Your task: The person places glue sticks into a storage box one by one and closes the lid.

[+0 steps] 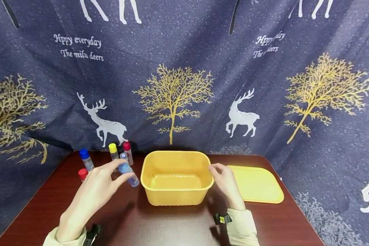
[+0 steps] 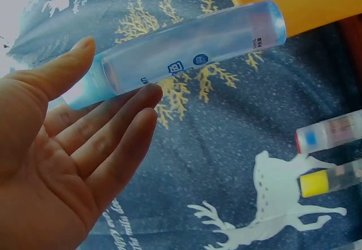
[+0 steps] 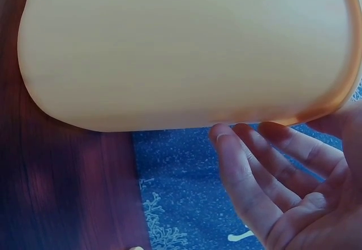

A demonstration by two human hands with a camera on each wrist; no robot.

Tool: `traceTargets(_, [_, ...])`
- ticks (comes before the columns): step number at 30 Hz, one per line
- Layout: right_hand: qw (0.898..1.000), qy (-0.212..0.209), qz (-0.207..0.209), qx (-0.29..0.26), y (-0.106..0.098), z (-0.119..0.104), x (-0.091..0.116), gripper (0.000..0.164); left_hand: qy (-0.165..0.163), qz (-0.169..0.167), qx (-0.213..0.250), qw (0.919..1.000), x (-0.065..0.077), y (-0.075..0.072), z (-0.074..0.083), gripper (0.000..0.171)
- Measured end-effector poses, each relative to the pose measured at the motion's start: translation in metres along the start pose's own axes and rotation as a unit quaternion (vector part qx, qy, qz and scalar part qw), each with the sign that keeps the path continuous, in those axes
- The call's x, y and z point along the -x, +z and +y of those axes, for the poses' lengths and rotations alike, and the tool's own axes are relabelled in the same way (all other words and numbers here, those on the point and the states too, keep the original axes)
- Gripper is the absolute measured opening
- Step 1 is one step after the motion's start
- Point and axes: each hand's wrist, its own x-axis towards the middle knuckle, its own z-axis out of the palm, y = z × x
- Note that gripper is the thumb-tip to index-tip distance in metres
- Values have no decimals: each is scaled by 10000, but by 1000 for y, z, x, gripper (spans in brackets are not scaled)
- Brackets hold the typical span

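Note:
My left hand (image 1: 93, 191) pinches a small clear bottle (image 2: 186, 52) by its light-blue cap, between thumb and fingers. In the head view the bottle hangs tilted just left of a yellow plastic box (image 1: 175, 197), its bottom end close to the box's wall. At the right rim of that box is my right hand (image 1: 226, 179), fingers bent. The right wrist view shows its thumb and fingertips right at the edge of the box wall (image 3: 186, 52), with one finger at the rim.
Left of the box stand bottles with a blue cap (image 1: 84, 153), a yellow cap (image 1: 112, 148) and red caps. A light-blue-capped one is partly behind my left hand. The yellow lid (image 1: 255, 184) lies on the brown table (image 1: 172, 229) at right. Printed fabric (image 1: 184, 41) hangs behind.

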Motion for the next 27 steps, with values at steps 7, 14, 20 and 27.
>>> traceTargets(7, [10000, 49, -17, -52, 1, -1, 0, 25, 155, -119, 43, 9998, -11, -7, 11, 38])
traceTargets(14, [10000, 68, 39, 25, -1, 1, -1, 25, 278, -139, 27, 9995, -20, -12, 17, 33])
traceTargets(20, [9999, 93, 12, -71, -2, -2, 1, 25, 400, -243, 149, 9988, -26, -12, 22, 22])
traceTargets(27, [10000, 43, -34, -71, 0, -1, 0, 25, 410, -510, 370, 9972, -31, -7, 25, 26])
